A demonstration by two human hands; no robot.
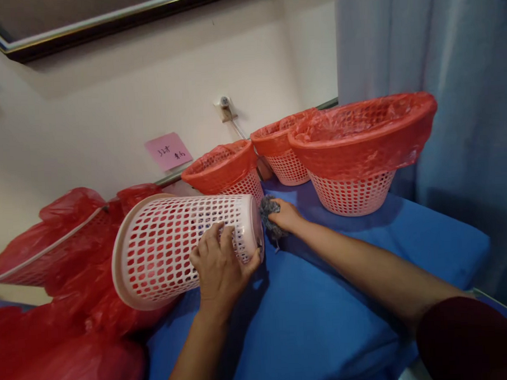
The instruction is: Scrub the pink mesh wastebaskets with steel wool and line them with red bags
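Observation:
A white perforated plastic basket lies on its side above the blue surface, its rim toward the left and its base toward the right. My left hand grips it near the base, fingers over the holed wall and thumb at the bottom edge. Bunched in my right hand is a grey cloth, held against or close beside the basket's base. The fingertips of the right hand are partly hidden by the cloth.
Three baskets lined with red bags stand behind: a small one, a middle one and a large one. Red plastic bags heap at left. A blue-covered table lies below. The wall holds a socket and pink note.

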